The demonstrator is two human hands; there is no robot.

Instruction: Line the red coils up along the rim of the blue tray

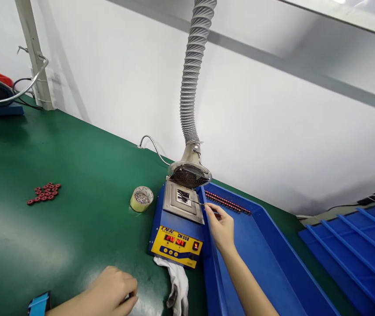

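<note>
My right hand (220, 227) is closed in a pinch on a thin metal rod (198, 202). The rod's far end reaches over the shiny square opening (183, 197) of a solder pot (178, 245), a blue box with a yellow front and lit red digits. Nearer to me, at the bottom of the view, my left hand (113, 290) rests by the green table with its fingers curled in; I see nothing between them. On the left of the table lies a loose group of small red ring-shaped parts (45, 193).
A fume hose with a fan hood (189, 173) hangs just above the pot. Left of it stands a tape roll (141, 199) with grey bits inside. A white cloth (178, 281) lies in front. On the right, a blue tray (256, 263) holds rows of red-and-black parts (226, 202).
</note>
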